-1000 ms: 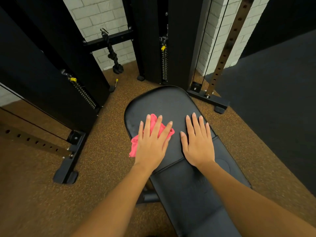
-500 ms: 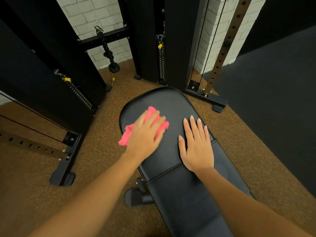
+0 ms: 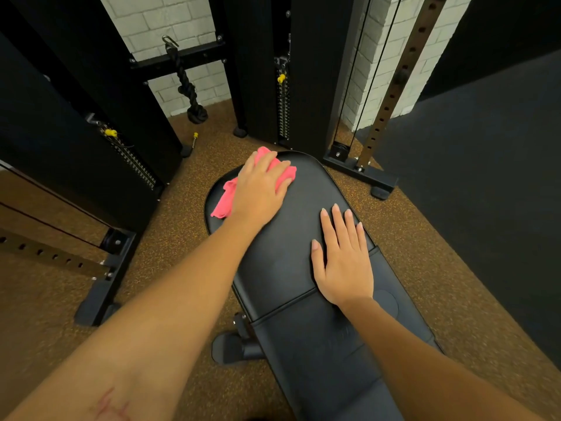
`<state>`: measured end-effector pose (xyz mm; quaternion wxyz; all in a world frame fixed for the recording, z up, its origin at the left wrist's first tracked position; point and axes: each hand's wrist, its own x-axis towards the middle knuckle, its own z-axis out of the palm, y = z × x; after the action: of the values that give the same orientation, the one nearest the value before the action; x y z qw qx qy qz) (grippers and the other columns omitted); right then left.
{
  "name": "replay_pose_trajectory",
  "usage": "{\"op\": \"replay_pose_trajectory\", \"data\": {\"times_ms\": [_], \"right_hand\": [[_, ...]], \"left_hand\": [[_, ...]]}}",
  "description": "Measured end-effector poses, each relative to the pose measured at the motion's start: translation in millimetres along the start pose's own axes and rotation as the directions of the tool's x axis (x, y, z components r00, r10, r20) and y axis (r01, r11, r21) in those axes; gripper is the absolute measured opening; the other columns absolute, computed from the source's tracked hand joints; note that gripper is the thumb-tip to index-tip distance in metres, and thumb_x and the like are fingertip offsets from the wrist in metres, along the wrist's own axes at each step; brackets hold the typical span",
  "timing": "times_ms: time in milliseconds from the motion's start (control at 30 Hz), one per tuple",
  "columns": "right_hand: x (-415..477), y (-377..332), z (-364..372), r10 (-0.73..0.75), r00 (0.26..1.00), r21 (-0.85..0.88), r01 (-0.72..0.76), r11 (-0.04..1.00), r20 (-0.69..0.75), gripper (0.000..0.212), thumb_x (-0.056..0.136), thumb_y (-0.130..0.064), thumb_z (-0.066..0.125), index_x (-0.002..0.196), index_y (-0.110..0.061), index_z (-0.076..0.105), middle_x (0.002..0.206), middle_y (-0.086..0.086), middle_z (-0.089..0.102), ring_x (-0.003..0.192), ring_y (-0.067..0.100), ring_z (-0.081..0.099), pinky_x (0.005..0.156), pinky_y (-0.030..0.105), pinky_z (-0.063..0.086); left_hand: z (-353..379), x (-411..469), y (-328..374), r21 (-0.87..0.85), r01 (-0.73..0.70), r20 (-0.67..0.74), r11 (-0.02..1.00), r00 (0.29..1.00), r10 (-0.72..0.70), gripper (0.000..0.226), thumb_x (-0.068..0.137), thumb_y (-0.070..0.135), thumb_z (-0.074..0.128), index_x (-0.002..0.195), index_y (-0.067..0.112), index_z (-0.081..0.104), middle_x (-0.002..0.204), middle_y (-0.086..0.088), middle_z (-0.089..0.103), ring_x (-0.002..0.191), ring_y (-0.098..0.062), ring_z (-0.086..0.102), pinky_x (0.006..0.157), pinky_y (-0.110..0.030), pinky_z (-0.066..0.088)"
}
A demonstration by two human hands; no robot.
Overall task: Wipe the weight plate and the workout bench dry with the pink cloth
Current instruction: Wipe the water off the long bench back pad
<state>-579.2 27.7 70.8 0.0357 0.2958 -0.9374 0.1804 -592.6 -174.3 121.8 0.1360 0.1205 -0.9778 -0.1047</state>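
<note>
Both flat and open, the left hand (image 3: 261,189) has slid the pink cloth (image 3: 224,199) to the workout bench's (image 3: 282,268) far end, nearly finishing this pad, while the right hand (image 3: 344,264) braces.

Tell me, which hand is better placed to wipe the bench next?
Left. The left hand presses the pink cloth onto the workout bench; the right hand lies flat on it, holding nothing.

Pink cloth (image 3: 226,197), black workout bench (image 3: 288,238), brown speckled floor (image 3: 170,238), white brick wall (image 3: 170,19), yellow pins (image 3: 281,78) on black machine (image 3: 309,71).

Gym: cable machine (image 3: 282,95), bench (image 3: 291,238)
</note>
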Motion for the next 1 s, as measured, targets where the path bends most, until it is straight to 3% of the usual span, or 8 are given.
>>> {"op": "replay_pose_trajectory", "data": {"times_ms": [100,167,333,433,533,733,867,1000], "right_hand": [[-0.4,-1.0,0.4,-0.006,1.0,0.005,0.006,1.0,-0.004,0.056,0.097,-0.038,0.025,0.148,-0.013,0.026,0.155,0.008,0.023,0.145,0.025,0.012,0.118,0.039,0.005],[-0.1,-1.2,0.6,-0.007,1.0,-0.01,0.008,1.0,0.003,0.057,0.097,-0.038,0.024,0.146,-0.01,0.029,0.155,0.009,0.023,0.145,0.026,0.013,0.118,0.04,0.008],[0.2,-0.2,1.3,-0.006,1.0,-0.023,0.006,1.0,0.011,0.057,0.097,-0.038,0.025,0.147,-0.011,0.027,0.155,0.008,0.022,0.145,0.026,0.013,0.118,0.042,0.01],[-0.5,0.0,0.3,-0.005,1.0,-0.019,0.006,1.0,0.014,0.057,0.097,-0.039,0.024,0.148,-0.015,0.024,0.156,0.007,0.021,0.145,0.025,0.012,0.118,0.041,0.007],[0.4,0.2,0.1,-0.007,1.0,-0.018,0.007,1.0,0.015,0.057,0.097,-0.039,0.024,0.149,-0.015,0.023,0.156,0.006,0.021,0.145,0.025,0.01,0.118,0.04,0.005],[0.1,-0.3,-0.1,-0.002,1.0,-0.014,0.002,1.0,0.011,0.057,0.097,-0.04,0.023,0.149,-0.017,0.021,0.156,0.006,0.02,0.145,0.024,0.01,0.118,0.038,0.002],[0.8,0.0,1.8,-0.003,1.0,-0.015,0.003,1.0,0.005,0.057,0.097,-0.04,0.023,0.149,-0.016,0.023,0.156,0.007,0.021,0.145,0.025,0.011,0.119,0.04,0.006],[-0.1,0.2,2.8,-0.005,1.0,0.008,0.005,1.0,-0.008,0.057,0.096,-0.039,0.024,0.148,-0.015,0.024,0.155,0.009,0.022,0.145,0.027,0.013,0.118,0.042,0.008]], "left_hand": [[8.1,-28.0,22.5,-0.029,-0.238,-0.028,0.971,0.971,0.237,0.035,0.091,0.03,0.049,0.118,0.013,0.063,0.127,-0.011,0.059,0.124,-0.033,0.048,0.11,-0.039,0.025],[16.2,-44.0,28.0,-0.055,-0.379,0.053,0.924,0.923,0.382,0.036,0.091,0.032,0.05,0.12,0.015,0.062,0.13,-0.008,0.058,0.127,-0.032,0.045,0.109,-0.04,0.03],[17.1,-26.8,20.0,0.002,-0.426,0.144,0.905,0.895,0.422,0.044,0.094,0.039,0.042,0.127,0.015,0.056,0.134,-0.008,0.054,0.128,-0.028,0.045,0.109,-0.045,0.034],[5.5,-12.2,4.0,0.059,-0.302,0.093,0.951,0.951,0.296,0.047,0.093,0.042,0.038,0.125,0.014,0.058,0.133,-0.009,0.054,0.127,-0.03,0.046,0.11,-0.045,0.031],[-7.3,-12.9,-18.4,0.061,-0.081,0.045,0.995,0.996,0.079,0.05,0.094,0.046,0.034,0.128,0.015,0.055,0.137,-0.009,0.049,0.128,-0.033,0.042,0.104,-0.056,0.032],[-10.2,-63.1,-19.5,-0.03,0.242,-0.095,0.97,0.965,-0.244,0.042,0.095,0.033,0.047,0.133,0.016,0.05,0.144,-0.009,0.041,0.136,-0.041,0.026,0.106,-0.066,0.016],[-5.8,-102.2,-0.6,-0.095,0.301,-0.1,0.949,0.945,-0.31,0.047,0.093,0.038,0.037,0.134,0.017,0.048,0.147,-0.007,0.037,0.139,-0.041,0.017,0.11,-0.062,0.012],[0.2,-137.6,28.9,-0.071,0.195,-0.034,0.978,0.98,-0.198,0.046,0.095,0.039,0.035,0.135,0.02,0.047,0.149,-0.003,0.036,0.142,-0.034,0.016,0.113,-0.049,0.006]]}}
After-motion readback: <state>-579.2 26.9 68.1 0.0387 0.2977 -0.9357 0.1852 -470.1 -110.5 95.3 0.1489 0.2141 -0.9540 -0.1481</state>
